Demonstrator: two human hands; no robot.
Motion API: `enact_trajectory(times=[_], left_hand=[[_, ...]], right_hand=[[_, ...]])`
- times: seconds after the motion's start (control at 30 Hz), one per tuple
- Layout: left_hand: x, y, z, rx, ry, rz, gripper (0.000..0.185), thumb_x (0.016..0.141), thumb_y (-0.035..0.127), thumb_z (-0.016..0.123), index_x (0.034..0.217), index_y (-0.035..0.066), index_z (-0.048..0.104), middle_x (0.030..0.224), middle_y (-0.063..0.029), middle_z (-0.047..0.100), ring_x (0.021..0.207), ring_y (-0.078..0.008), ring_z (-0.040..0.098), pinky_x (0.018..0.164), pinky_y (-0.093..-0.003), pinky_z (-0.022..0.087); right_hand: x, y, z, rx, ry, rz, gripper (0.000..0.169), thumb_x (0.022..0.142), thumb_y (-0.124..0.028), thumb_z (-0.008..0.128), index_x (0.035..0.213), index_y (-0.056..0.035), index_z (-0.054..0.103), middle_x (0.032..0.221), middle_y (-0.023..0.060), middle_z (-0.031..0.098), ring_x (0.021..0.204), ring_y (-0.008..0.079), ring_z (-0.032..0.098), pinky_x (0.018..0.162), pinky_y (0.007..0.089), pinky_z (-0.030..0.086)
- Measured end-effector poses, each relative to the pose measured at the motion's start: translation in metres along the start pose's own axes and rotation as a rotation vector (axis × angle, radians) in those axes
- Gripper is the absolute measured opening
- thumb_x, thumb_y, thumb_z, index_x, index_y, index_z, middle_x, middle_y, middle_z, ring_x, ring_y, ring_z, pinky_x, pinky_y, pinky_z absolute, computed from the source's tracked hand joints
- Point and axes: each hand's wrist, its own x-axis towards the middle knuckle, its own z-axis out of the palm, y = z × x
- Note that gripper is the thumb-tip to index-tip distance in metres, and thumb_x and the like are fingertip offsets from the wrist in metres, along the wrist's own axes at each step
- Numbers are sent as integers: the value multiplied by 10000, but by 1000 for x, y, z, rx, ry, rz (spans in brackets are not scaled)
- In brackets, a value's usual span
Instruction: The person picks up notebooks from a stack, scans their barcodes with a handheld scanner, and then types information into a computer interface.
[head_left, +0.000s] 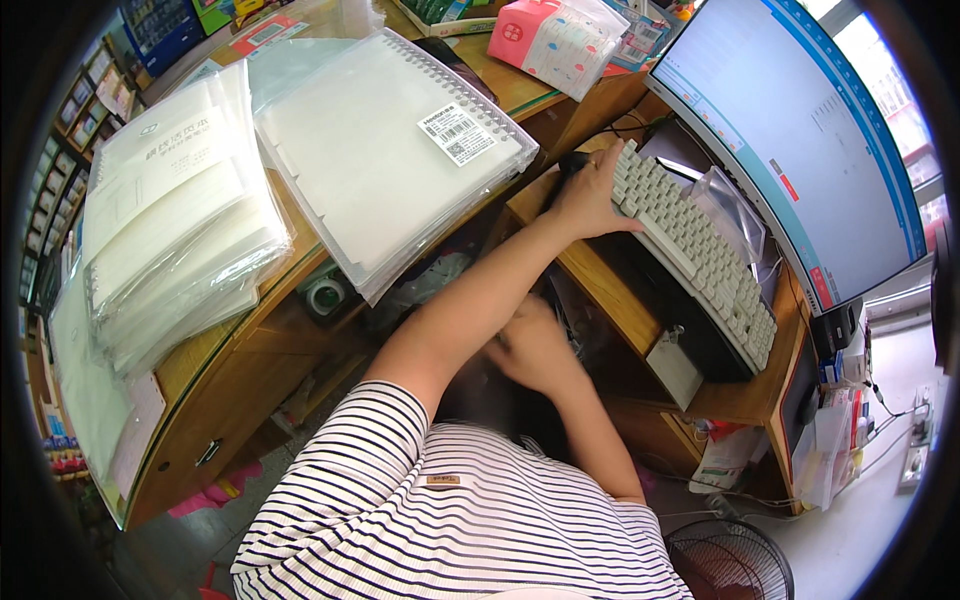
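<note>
My left hand (589, 199) spans the near-left end of a cream-coloured computer keyboard (694, 247), its thumb along the front edge and its fingers at the far corner. The keyboard lies slantwise over a black box (652, 300) that looks like a cash drawer. Beside that hand's wrist is a black object (571, 163), mostly covered. My right hand (534, 341) is below my left forearm, near the gap between the desks. It is blurred and partly hidden, so whether it holds anything is unclear. A lit monitor (795, 142) stands behind the keyboard.
On the left desk lie a clear-covered spiral binder (390, 157) and a stack of plastic-wrapped loose-leaf notebooks (180, 217). A tissue pack (551, 45) sits at the back. A metal plate (675, 367) juts out at the right desk's edge. A fan (731, 559) stands low at right.
</note>
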Motion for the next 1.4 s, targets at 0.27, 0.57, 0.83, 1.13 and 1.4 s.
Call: enact_trajectory(times=[0.27, 0.57, 0.83, 1.13, 1.4], left_hand=[[-2, 2, 1, -16, -60, 33, 1129, 555, 385, 845, 1382, -1, 180, 1358, -264, 317, 1240, -412, 357, 1027, -432, 324], [-10, -1, -11, 76, -52, -17, 1127, 560, 397, 843, 1370, -29, 186, 1343, -278, 327, 1225, -414, 371, 1008, -416, 346], [-3, -13, 9, -157, -72, -179, 969, 527, 299, 882, 1265, -40, 353, 1182, -196, 513, 1085, -286, 513, 926, -373, 412], [2, 12, -1, -49, -168, -444, 902, 602, 261, 845, 1323, 19, 359, 1244, -176, 493, 1138, -277, 488, 928, -374, 416], [1, 2, -6, -89, -161, -420, 883, 605, 252, 845, 1307, -11, 379, 1227, -175, 508, 1123, -268, 500, 925, -365, 417]], right_hand=[[-83, 63, -123, 21, 385, 464, 115, 715, 20, 656, 738, 7, 544, 695, 69, 560, 637, 147, 542, 605, 249, 440], [-173, 97, -177, -63, 960, 744, 140, 826, -126, 669, 860, 9, 667, 778, 18, 630, 734, 76, 555, 676, 219, 444], [-214, 119, -184, -316, 1188, 750, 440, 797, -54, 601, 1207, 7, 453, 1084, 164, 562, 1010, 245, 559, 888, 336, 440], [-209, 127, -179, -371, 1139, 805, 357, 765, 51, 482, 1115, 27, 417, 1023, 191, 571, 992, 318, 566, 870, 377, 440], [-203, 107, -180, 1520, 1447, 201, 663, 973, -449, 235, 1346, 99, 251, 1401, 276, 297, 1312, 379, 303, 1062, 448, 311]])
